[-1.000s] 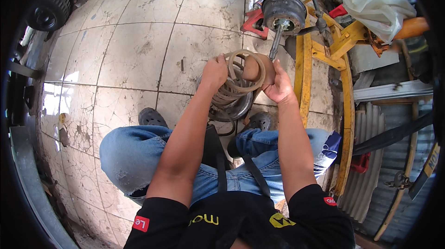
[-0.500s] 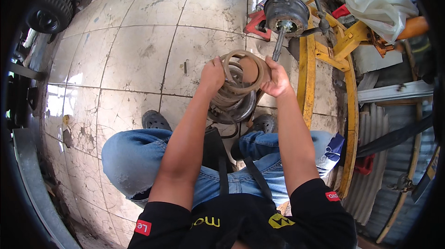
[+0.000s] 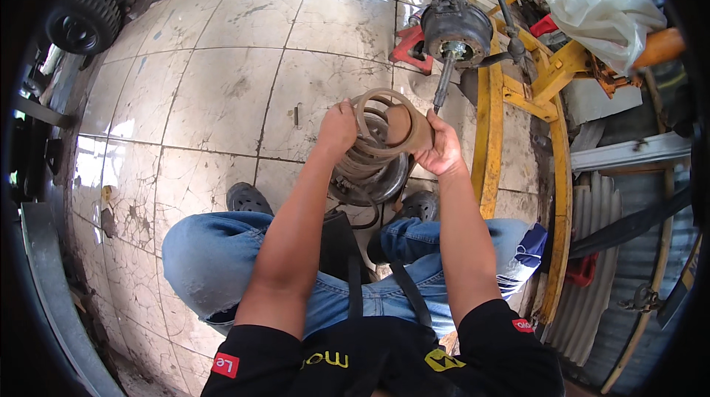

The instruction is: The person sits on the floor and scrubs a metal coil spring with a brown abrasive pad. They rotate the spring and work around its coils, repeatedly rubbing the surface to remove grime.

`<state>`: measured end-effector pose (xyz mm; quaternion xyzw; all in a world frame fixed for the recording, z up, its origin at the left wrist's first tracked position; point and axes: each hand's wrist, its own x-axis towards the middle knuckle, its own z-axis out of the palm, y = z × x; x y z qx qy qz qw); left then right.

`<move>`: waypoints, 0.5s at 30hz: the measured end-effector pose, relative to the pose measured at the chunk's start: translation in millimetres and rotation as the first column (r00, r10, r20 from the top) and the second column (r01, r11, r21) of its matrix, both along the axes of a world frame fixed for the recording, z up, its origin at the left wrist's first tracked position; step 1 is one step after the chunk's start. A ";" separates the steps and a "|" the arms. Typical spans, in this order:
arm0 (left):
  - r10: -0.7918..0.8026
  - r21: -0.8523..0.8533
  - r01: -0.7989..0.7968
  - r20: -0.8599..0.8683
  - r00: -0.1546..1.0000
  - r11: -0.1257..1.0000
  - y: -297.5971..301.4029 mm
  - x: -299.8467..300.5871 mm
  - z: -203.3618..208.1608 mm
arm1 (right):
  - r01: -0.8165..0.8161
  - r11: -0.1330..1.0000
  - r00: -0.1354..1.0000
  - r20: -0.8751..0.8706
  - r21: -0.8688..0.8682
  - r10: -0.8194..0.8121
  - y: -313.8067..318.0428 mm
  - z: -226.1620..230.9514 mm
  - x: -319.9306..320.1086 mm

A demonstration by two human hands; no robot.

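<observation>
brown coil — left hand clasping its left side, right hand loosely holding tan sheet

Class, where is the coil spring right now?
In the head view, the coil spring is slightly right of centre, between the left hand and the right hand.

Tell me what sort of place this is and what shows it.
It looks like a vehicle repair workshop, judging by the grimy axle assembly beside a red stand, the knobbly tire at upper left, and the large coil spring being handled.
</observation>
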<state>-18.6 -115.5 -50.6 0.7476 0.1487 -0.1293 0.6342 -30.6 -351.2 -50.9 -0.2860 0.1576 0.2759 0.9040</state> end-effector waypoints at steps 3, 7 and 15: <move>-0.003 0.025 0.002 0.027 1.000 1.000 -0.6 1.9 -12.7 | 0.091 0.959 0.995 -0.005 -0.270 -0.096 28.7 28.7 13.2; 0.005 0.065 -0.007 0.043 0.999 0.998 -3.6 0.4 -8.6 | 0.172 0.964 0.985 0.064 -0.202 -0.163 26.1 24.0 4.8; -0.009 0.042 0.011 -0.053 0.999 0.999 1.6 1.5 5.6 | 0.185 0.970 0.983 0.038 -0.157 -0.181 33.0 30.3 1.5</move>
